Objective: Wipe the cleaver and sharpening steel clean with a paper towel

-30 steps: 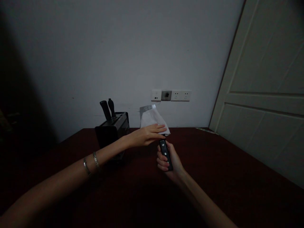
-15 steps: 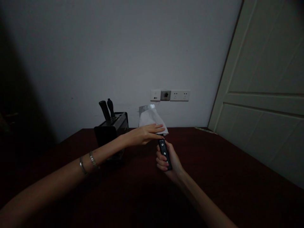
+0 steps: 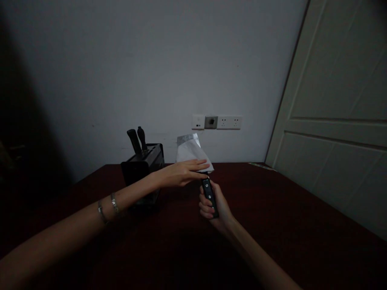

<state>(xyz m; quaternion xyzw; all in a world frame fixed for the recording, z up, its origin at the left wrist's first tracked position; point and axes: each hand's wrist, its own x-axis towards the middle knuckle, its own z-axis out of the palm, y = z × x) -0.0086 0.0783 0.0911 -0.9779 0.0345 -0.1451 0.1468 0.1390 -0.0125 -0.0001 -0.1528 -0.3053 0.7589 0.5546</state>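
My right hand [image 3: 216, 205] is wrapped round the black riveted handle of a cleaver [image 3: 209, 195], which I hold up over the table with its wide blade pointing away from me. A white cloth or tissue [image 3: 192, 151] covers most of the blade; only a strip of metal shows at the far end. Across the near part of the cloth lies my left hand [image 3: 184, 172], palm down with fingers stretched out, close to where the handle begins. What is under the left palm is hidden.
Left of my hands, a black knife block [image 3: 142, 161] holds two dark-handled tools [image 3: 134, 141]. All this is at a dark red table [image 3: 242, 209] against a wall with sockets [image 3: 229, 122]. A pale door [image 3: 332, 133] stands at the right. The light is dim.
Hardly anything differs. The view has tilted very slightly, and my left forearm with its bracelets has shifted a little to the left; both hands keep their places on the cleaver and cloth.
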